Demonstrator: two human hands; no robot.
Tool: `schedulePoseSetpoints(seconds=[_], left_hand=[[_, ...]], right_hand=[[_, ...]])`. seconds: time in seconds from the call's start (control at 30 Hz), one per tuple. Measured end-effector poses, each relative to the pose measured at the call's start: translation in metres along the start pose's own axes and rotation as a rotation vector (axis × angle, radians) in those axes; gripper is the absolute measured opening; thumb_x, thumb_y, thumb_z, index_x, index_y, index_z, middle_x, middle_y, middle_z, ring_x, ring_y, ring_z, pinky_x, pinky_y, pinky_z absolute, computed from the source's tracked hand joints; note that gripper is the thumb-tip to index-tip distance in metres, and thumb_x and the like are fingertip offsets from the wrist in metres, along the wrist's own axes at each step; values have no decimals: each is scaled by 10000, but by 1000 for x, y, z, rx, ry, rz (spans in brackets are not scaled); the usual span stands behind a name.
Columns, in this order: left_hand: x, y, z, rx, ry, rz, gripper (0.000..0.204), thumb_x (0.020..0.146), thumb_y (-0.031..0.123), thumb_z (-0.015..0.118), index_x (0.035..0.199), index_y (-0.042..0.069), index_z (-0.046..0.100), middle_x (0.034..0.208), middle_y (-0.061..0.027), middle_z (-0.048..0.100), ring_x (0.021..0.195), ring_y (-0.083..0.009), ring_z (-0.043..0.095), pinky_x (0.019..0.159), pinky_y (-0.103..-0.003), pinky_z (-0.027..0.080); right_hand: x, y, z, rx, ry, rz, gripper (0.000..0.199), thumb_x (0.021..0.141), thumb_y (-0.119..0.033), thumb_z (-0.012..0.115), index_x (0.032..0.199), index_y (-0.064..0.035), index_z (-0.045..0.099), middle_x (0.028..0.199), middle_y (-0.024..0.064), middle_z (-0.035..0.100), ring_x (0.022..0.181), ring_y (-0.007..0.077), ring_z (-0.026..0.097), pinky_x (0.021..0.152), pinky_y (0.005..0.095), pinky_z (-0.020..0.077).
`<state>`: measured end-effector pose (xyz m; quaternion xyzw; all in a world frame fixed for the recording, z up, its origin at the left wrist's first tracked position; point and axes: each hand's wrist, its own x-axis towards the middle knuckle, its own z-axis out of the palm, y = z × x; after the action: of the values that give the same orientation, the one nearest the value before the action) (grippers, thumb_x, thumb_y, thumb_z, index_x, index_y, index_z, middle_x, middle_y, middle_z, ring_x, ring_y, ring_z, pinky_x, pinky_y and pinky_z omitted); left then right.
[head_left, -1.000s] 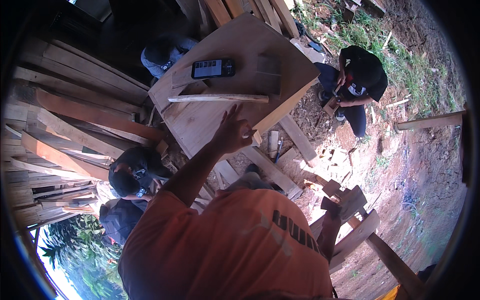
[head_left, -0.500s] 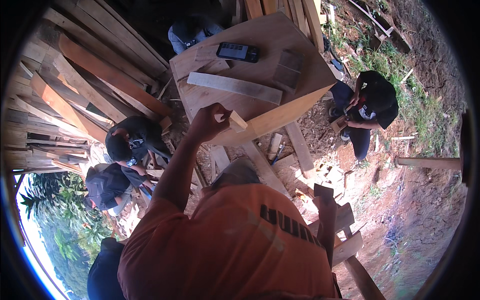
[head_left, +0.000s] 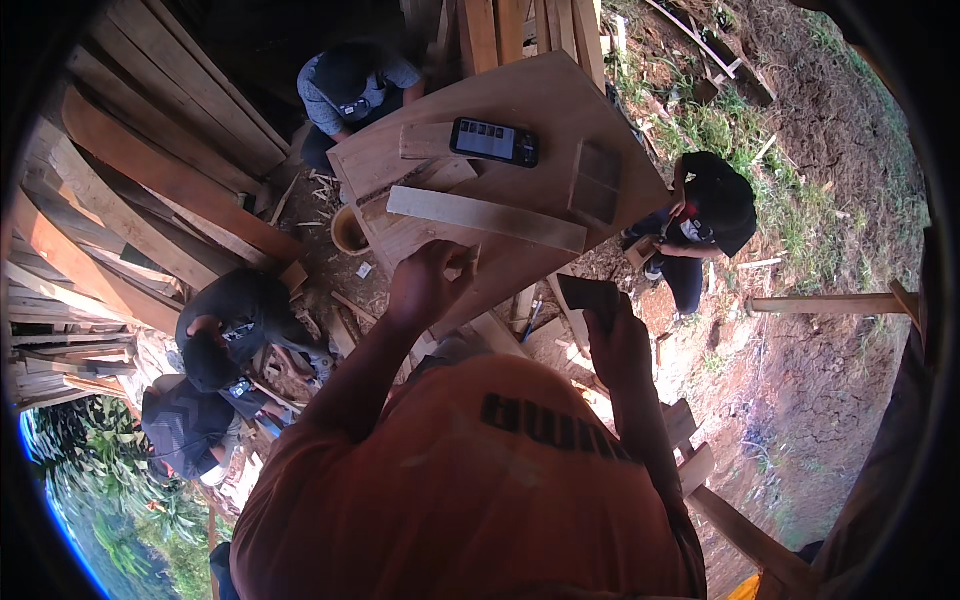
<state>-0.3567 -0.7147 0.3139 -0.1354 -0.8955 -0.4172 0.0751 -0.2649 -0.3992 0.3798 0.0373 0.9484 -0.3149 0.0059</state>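
Note:
My left hand (head_left: 425,285) is at the near edge of a wooden table (head_left: 540,100), its thumb and fingers pinched round a small pale wood piece (head_left: 472,264). To its right, my right hand (head_left: 620,345) is raised beside the table's near right edge. It grips a dark, flat rectangular piece (head_left: 590,297) whose material I cannot make out. A long pale wood strip (head_left: 485,217) lies on the tabletop just beyond my left hand. Past the strip is a black phone (head_left: 494,142) with its screen lit.
One person (head_left: 350,85) is behind the table, another (head_left: 710,210) crouches at the right, and two more people (head_left: 235,320) bend low at the left. Long planks (head_left: 170,175) lean at the upper left. Offcuts and shavings litter the ground; a wooden frame (head_left: 740,530) stands at the lower right.
My right hand has come up and forward toward the table with the dark flat piece. The small wood piece in my left hand has turned and shows a narrower side. The view has shifted.

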Motion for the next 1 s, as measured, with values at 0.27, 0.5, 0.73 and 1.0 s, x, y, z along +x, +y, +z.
schedulePoseSetpoints(seconds=[0.27, 0.5, 0.73, 1.0], left_hand=[[2, -12, -3, -50, 20, 191, 220, 948, 148, 841, 1158, 120, 780, 1033, -82, 797, 850, -293, 797, 691, -418, 640], [1, -10, -9, -67, -43, 191, 184, 919, 87, 857, 1088, 95, 785, 1054, -88, 809, 870, -290, 813, 715, -395, 663], [-8, -5, -9, -58, -21, 173, 199, 914, 68, 854, 1103, 95, 798, 1056, -81, 808, 854, -280, 814, 700, -397, 662], [-14, -17, -9, -25, -24, 295, 232, 903, 50, 855, 1125, 93, 805, 1133, -96, 822, 912, -290, 823, 724, -399, 669]], right_hand=[[55, -112, 21, -26, -39, -194, 529, 1084, -340, 687, 1456, 7, 541, 861, 235, 761, 774, 453, 772, 657, 557, 589], [68, -107, 50, -79, -182, -125, 420, 1083, -303, 704, 1311, 32, 595, 883, 293, 757, 819, 511, 761, 684, 591, 603], [67, -90, 64, -59, -89, -211, 534, 1083, -385, 693, 1399, 31, 579, 847, 226, 749, 756, 442, 757, 676, 563, 583], [61, -116, 50, -109, -138, -142, 365, 1107, -317, 668, 1154, 42, 618, 844, 305, 737, 816, 534, 742, 692, 602, 586]])
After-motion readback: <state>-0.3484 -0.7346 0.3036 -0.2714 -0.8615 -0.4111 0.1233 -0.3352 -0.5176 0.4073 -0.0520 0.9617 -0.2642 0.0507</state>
